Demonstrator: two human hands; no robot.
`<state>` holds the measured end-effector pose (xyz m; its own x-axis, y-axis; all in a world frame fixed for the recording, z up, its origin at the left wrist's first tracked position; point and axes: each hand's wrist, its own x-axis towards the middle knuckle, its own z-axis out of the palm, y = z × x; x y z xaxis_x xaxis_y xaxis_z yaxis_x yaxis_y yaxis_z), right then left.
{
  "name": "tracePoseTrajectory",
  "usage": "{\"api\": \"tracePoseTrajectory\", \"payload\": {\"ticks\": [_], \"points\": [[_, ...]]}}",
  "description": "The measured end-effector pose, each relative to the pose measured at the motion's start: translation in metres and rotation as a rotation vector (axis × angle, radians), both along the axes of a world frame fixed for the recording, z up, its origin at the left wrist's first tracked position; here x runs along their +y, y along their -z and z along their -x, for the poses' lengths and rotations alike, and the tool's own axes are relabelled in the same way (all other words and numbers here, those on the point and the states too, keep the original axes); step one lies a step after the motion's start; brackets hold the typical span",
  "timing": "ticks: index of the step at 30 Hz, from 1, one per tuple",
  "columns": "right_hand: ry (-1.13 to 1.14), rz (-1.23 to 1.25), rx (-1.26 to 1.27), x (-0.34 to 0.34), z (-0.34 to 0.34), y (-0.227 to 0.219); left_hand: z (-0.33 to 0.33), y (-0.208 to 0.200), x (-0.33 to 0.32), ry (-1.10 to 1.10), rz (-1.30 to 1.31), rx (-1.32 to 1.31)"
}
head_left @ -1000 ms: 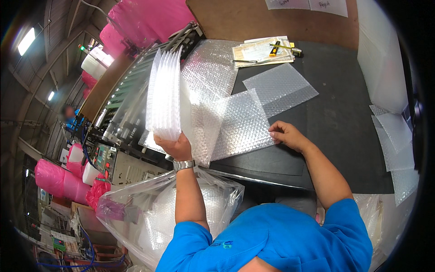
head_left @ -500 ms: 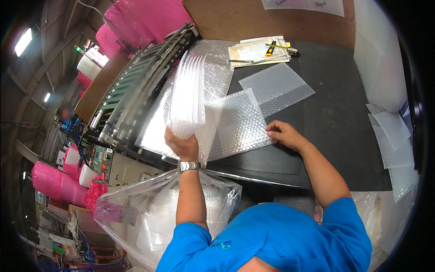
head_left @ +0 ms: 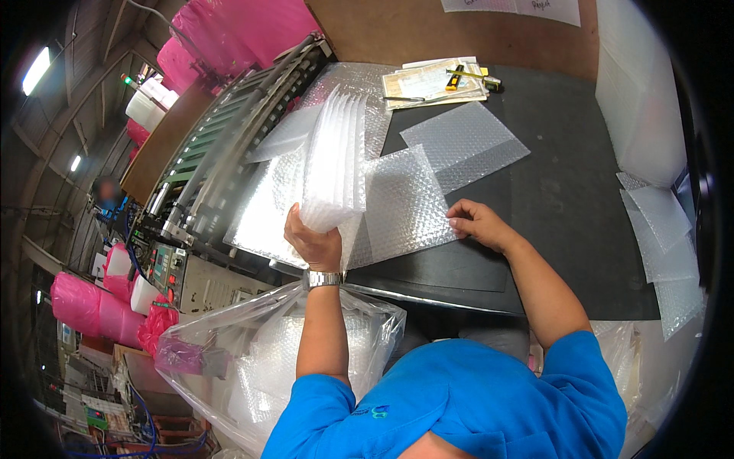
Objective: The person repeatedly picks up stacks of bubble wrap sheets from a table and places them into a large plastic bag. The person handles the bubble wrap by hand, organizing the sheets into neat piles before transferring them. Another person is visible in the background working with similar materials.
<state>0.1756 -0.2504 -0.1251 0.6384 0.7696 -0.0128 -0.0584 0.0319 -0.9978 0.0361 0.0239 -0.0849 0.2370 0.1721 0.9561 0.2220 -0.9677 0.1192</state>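
My left hand (head_left: 315,239), with a metal watch on its wrist, is closed round the lower end of a stack of bubble wrap sheets (head_left: 333,164). The stack stands up and fans out at its top. Beneath it lies more bubble wrap on the dark table. My right hand (head_left: 478,225) pinches the right corner of a flat bubble wrap sheet (head_left: 405,203) lying on the table. Just behind that sheet, another bubble wrap piece (head_left: 466,145) lies at an angle, partly overlapped.
Papers (head_left: 428,83) with a yellow cutter (head_left: 456,78) and a tape measure (head_left: 492,84) lie at the table's back. A roller machine (head_left: 206,145) borders the left. An open clear plastic bag (head_left: 229,359) of bubble wrap hangs at the front edge. Loose sheets (head_left: 661,237) lie at the right.
My left hand and its stack have shifted slightly right. A loose sheet now shows to the left of the stack, by the machine. My right hand stays at the sheet's corner.
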Motion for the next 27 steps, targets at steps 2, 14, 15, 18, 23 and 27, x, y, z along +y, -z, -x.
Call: {"api": "tracePoseTrajectory", "payload": {"ticks": [2,14,15,18,23,27], "points": [[0.002,-0.003,0.000,0.000,0.001,-0.001,0.000,0.000,-0.001,-0.004,0.005,0.005],[0.131,-0.091,-0.178,-0.002,0.012,-0.010,0.023,-0.008,-0.007,0.200,0.000,0.033],[0.140,-0.106,-0.238,-0.003,0.013,-0.009,0.027,-0.007,-0.008,0.217,0.014,0.056],[0.187,-0.097,-0.355,-0.004,0.018,-0.024,0.037,-0.003,-0.010,0.235,0.071,0.086],[0.294,-0.192,-0.860,-0.001,0.033,-0.094,0.053,0.003,-0.009,0.296,0.073,0.131],[0.244,-0.189,-1.055,0.013,0.048,-0.157,0.060,0.011,-0.009,0.264,0.025,0.167]]}}
